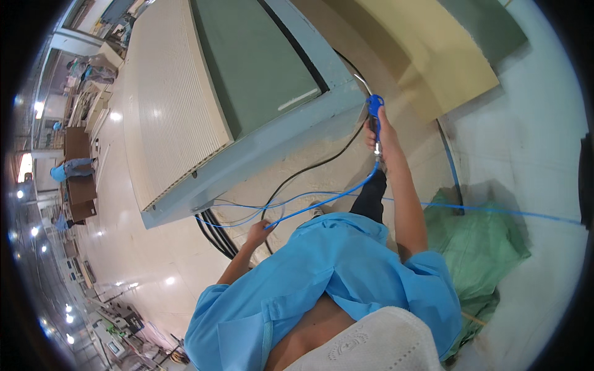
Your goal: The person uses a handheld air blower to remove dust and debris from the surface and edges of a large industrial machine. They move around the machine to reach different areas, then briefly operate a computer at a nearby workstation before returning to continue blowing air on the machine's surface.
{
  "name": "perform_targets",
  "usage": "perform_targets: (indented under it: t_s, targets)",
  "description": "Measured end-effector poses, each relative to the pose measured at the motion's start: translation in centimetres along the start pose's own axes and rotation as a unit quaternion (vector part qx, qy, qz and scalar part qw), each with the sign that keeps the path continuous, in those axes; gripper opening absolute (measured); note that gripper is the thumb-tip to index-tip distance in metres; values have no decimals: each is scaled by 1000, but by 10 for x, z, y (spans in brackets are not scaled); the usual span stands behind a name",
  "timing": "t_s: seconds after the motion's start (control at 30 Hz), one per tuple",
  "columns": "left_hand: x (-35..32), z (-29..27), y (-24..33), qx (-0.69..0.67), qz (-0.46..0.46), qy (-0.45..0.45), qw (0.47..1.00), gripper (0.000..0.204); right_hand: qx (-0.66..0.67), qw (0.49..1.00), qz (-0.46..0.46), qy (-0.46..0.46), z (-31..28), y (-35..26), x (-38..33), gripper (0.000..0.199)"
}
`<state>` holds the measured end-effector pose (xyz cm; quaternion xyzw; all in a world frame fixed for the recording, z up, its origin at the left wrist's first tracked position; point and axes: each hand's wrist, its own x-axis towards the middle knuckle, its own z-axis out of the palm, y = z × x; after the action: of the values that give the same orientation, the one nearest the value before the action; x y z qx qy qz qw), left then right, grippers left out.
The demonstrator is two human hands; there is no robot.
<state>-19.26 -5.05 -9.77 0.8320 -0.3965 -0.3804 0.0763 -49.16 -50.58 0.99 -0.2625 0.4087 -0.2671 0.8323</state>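
The right hand (385, 133) wraps the blue air gun (375, 106), its nozzle pointing ahead; the left hand (257, 234) pinches the blue hose (334, 196). Best keep slack between them, clear of the black cable (298, 170) and the bench (260, 151) ahead.

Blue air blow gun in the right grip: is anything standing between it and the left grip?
Nothing visible blocks the way. The blue air hose runs from the base of the blow gun, held in the right grip, to the left grip, crossing in front of the black trouser leg.
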Motion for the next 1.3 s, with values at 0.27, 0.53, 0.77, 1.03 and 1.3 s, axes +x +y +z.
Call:
perform_targets:
  t_s: [0.27, 0.53, 0.77, 1.03, 1.3]
  targets:
    - [-99, 88, 8, 81, -259, -155, 950, 51, -46, 995, 62, -61, -211, -140, 13, 71]
    - [73, 198, 253, -115, -232, -204, 944, 54, -165, 976, 142, -33, -260, -191, 64, 75]
    - [156, 153, 352, -166, -283, -209, 921, 56, -100, 982, 126, -94, -246, -218, 169, 73]
    - [179, 229, 338, -256, -358, -219, 871, 70, 66, 973, 197, -100, -245, -268, 267, 70]
    - [60, 330, 441, -297, -459, -117, 829, 51, 79, 930, 328, -147, -228, -354, 421, 68]
